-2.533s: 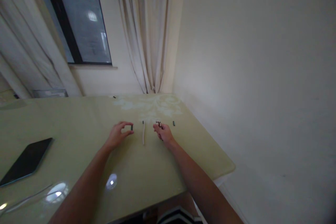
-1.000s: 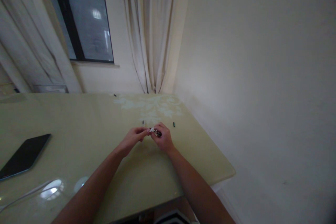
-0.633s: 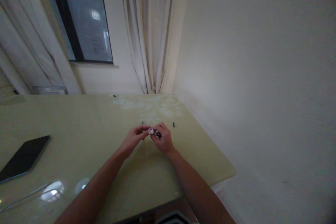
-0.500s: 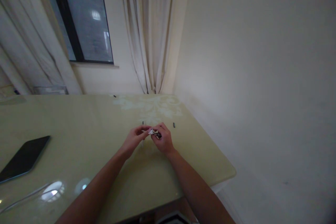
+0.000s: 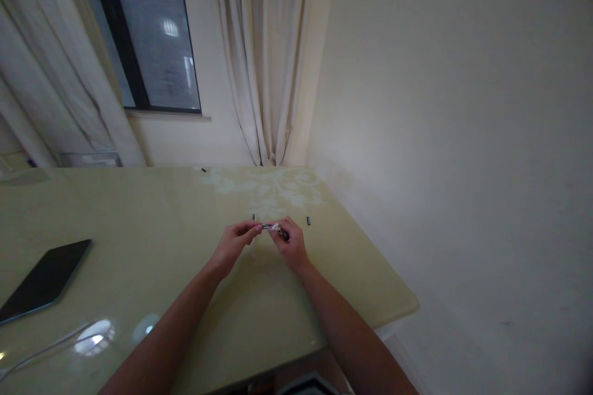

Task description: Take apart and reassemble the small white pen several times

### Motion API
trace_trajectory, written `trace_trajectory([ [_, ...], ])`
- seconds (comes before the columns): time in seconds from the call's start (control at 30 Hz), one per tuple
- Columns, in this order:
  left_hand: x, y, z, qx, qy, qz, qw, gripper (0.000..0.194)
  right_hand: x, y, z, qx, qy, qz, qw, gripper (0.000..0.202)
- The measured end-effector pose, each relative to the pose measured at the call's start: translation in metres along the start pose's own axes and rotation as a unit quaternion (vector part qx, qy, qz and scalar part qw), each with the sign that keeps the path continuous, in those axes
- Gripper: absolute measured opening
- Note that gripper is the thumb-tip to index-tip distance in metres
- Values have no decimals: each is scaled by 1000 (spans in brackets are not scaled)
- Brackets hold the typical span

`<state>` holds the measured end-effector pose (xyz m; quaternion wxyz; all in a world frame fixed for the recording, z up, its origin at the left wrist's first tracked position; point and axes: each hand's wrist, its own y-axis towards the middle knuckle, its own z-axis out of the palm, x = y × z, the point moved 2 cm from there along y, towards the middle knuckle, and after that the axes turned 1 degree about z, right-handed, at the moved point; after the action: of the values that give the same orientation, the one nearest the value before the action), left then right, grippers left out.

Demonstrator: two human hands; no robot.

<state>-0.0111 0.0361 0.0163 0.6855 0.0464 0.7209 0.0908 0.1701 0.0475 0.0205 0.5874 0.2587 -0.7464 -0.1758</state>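
Above the table, my left hand pinches one end of a small, thin dark piece between thumb and fingertips. My right hand is closed round a small white-and-dark object, whose white end points toward the left fingertips. The two pieces meet or nearly meet; whether they are joined is too small to tell. Just behind my left fingers lies a small dark-tipped item, partly hidden by the hand. A small dark rectangular piece rests on the table to the right of my right hand.
The glossy pale-green table carries a dark tablet on the left and a thin white cable at front left. A tiny dark bit lies by the far edge. A wall runs along the right side.
The fingertips have drawn slightly apart, and a thin dark piece now shows between them. The white end has shifted a little right, toward my right hand.
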Motion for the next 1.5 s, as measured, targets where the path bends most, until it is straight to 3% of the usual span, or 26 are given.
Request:
trace_trajectory([
  [0.2,2,-2,2,-6,-29,-21,999,51,-5,3,0,-13,18,14,1000,32],
  [0.37,1,-4,5,-18,-21,-35,999,59,-7,2,1,-10,1,16,1000,29],
  [0.63,-3,-6,9,37,5,-32,999,81,-6,0,3,8,-6,-11,1000,16],
  [0.8,1,-4,7,51,-14,-4,999,75,-5,1,2,6,40,13,999,25],
  [1.0,-3,-4,8,81,-42,67,994,39,-19,3,8,28,157,169,973,53],
  [1.17,-4,-5,9,72,-36,50,996,41,-25,2,13,26,206,213,955,57],
  [1.37,-1,-4,8,35,24,42,998,44,-30,2,14,25,158,226,961,47],
  [1.5,5,1,2,10,134,57,989,46,-35,6,8,-25,69,205,976,40],
])
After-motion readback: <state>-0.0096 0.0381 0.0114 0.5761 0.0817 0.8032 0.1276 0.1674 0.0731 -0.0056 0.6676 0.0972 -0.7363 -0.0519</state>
